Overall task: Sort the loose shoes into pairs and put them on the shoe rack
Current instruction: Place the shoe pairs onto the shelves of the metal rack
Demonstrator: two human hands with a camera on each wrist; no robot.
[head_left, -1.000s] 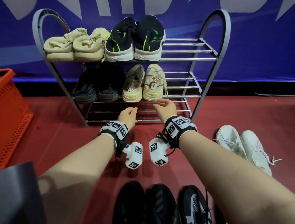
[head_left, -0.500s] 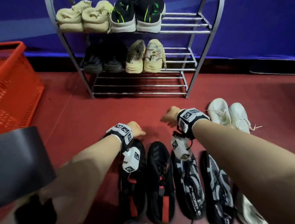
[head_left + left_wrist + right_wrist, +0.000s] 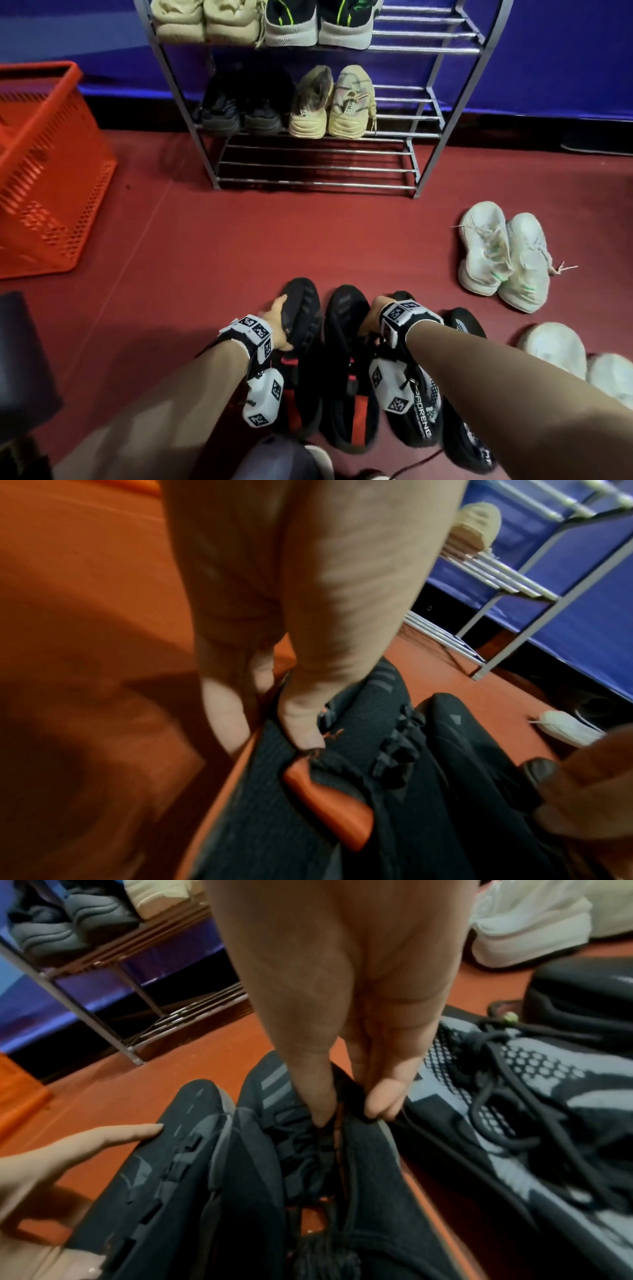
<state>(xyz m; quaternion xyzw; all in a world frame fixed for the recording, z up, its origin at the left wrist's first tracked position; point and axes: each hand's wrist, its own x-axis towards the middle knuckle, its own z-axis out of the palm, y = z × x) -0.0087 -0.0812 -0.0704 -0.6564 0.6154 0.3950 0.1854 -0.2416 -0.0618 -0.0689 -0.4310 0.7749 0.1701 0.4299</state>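
Observation:
Two black shoes with red tabs lie side by side on the red floor, toes toward the shoe rack. My left hand grips the left black shoe at its outer side; the left wrist view shows the thumb on top of that shoe and the fingers down its outer edge. My right hand pinches the right black shoe near its lacing, thumb on the upper and fingers on the outer side of this shoe. The rack's upper two shelves hold pairs.
A black-and-white knit pair lies just right of my right hand. A white pair and another pale pair sit further right. An orange-red basket stands at the left. A blue wall backs the rack.
Both hands drew back from the rack's middle shelf, came down to the floor and took hold of the two black shoes. The view tilted down.

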